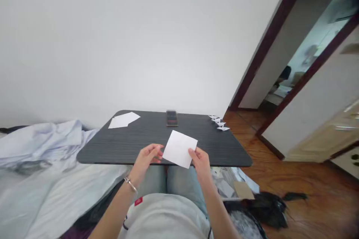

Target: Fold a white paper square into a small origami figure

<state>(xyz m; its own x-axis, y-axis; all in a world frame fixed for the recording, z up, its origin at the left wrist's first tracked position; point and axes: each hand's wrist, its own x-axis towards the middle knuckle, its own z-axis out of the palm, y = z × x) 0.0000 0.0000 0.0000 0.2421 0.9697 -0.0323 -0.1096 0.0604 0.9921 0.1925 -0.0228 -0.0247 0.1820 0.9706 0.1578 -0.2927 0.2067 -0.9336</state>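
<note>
Head view: the left hand (146, 158) and right hand (201, 163) are pinching a flat white paper square (180, 149) over the counter (134, 143), apparently needing a first fold.

A square white paper sheet (180, 149) is being held tilted over the front edge of the dark table (146, 138), lying flat and unfolded, pinched at opposite edges between the left hand (146, 158) and right hand (199, 163). At 10 o'clock from it, loose white sheets (123, 120) are lying overlapped and slightly fanned on the tabletop. At 2 o'clock, small folded paper pieces (218, 122) are sitting in a row along the table's right corner.
</note>
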